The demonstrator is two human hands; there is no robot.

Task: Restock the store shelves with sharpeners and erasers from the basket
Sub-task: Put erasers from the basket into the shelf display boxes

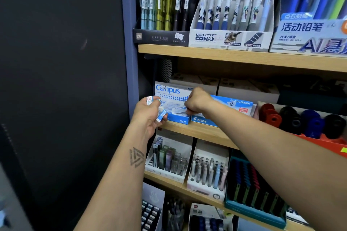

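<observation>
My left hand [148, 113] grips a few small blue-and-white erasers [161, 115] just left of the Campus eraser display box [170, 91] on the middle shelf. My right hand [197, 102] reaches into that box, its curled fingers pinching a wrapped eraser [177, 108] that lies on the erasers inside. To the right stands a blue Pilot plastic eraser box [232, 107]. Farther right, an orange tray holds red, black and blue sharpeners [300, 120]. The basket is out of sight.
The wooden shelf above [244, 57] carries boxes of mechanical pencils [231, 13]. The shelf below holds lead cases [167, 157] and a teal display box [253, 184]. A dark panel [62, 80] and the blue cabinet post [129, 43] close off the left side.
</observation>
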